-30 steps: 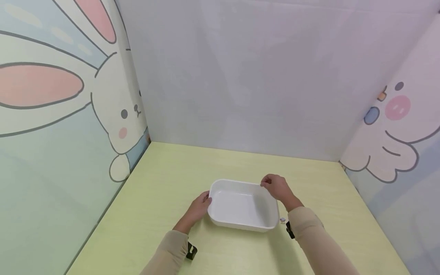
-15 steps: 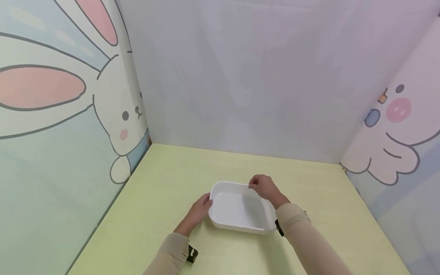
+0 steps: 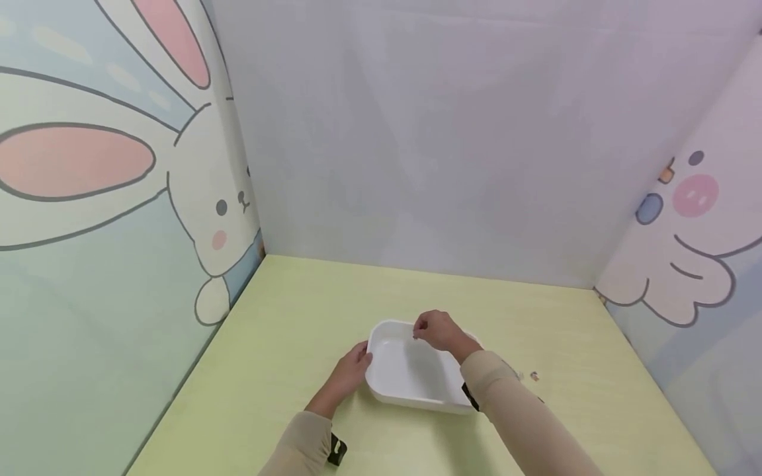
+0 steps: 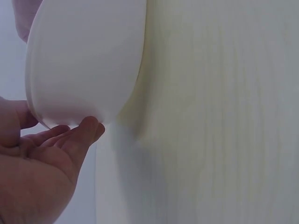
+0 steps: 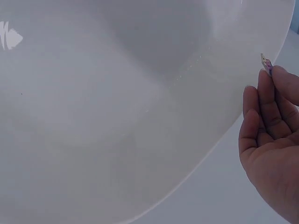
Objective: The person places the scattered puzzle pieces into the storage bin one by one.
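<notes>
Clock laid on the tray, 12 pointing away from the person.

Plain back wall (image 3: 428, 145) at 12. Rabbit-printed wall (image 3: 89, 317) toward 10, second printed wall (image 3: 729, 370) toward 2. Yellowish table (image 3: 297, 311) between them; far edge meets the back wall, near edge out of frame.

White tray (image 3: 393, 371) mid-table, well apart from all three walls. Rounded corners, raised sides, glossy. Likely light, stiff, a bit slippery; may chip if knocked. Best hold probably the lip at 9 or 3, thumb over, fingers outside. Shadow under the 6 side; cannot tell whether the whole base sits flat. Good room for shifting toward 9 and 12, by the look of it.

Right sleeve (image 3: 524, 416) crosses the tray's side from 3 to 4, so movement there is tighter.

Left hand (image 3: 348, 372) at 9: thumb at the lip, fingers against the outer wall, pinching the side between.

Right hand (image 3: 439, 330) at 12, over the far lip: fingers bent, thumb and forefinger pinching a small shiny piece (image 5: 266, 64) by one end. Piece is just inside the lip; contact with the wall, cannot tell. Purple patch on it; looks hard, very light, easily dropped. Edges the surest grip.

Little bits (image 3: 534, 376) on the table beyond 3, near the sleeve; too small to name.
</notes>
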The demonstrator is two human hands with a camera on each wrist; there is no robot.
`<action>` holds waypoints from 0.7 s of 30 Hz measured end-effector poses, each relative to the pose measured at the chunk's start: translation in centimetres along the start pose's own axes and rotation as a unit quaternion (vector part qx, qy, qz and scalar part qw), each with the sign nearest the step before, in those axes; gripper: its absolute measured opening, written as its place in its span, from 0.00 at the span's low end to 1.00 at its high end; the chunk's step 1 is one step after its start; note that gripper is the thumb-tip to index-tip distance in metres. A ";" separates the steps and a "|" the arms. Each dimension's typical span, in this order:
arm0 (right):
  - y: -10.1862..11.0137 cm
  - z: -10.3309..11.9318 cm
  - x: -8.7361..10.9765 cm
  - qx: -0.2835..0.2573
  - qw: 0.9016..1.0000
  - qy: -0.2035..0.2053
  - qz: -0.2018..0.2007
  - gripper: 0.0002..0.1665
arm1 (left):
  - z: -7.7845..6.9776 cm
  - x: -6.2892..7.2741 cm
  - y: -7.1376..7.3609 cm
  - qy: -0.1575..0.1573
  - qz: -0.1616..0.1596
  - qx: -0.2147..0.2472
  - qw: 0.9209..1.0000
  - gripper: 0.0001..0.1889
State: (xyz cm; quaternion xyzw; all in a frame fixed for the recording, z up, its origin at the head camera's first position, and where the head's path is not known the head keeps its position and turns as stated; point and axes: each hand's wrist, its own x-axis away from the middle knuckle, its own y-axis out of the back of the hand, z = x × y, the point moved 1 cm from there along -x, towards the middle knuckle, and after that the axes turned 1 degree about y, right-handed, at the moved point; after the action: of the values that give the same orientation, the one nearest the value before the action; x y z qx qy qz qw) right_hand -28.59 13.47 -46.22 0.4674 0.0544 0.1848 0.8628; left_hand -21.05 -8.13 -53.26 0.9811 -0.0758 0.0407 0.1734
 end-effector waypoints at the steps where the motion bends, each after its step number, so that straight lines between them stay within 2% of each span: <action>1: 0.0 0.1 -0.1 0.006 1.000 0.009 0.001 0.05 | 0.0 0.0 -0.1 0.000 0.000 -0.001 1.000 0.24; 7: -0.8 0.6 -0.9 0.026 0.999 0.016 0.027 0.07 | -0.1 -0.1 -0.3 -0.002 0.004 -0.002 1.000 0.24; 13: -2.3 1.1 -1.7 0.023 0.998 0.006 0.057 0.09 | 0.0 0.0 -0.1 0.004 -0.005 -0.012 1.000 0.23; 21: -4.2 1.7 -2.2 0.055 0.996 0.003 0.070 0.09 | 0.2 0.0 0.1 -0.006 0.003 -0.010 1.000 0.24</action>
State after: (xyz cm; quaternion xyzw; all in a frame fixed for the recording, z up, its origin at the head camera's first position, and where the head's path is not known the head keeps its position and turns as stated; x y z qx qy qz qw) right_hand -29.05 9.27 -48.90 0.5164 0.0338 0.2430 0.8205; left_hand -21.06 -8.28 -53.39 0.9793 -0.0800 0.0345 0.1825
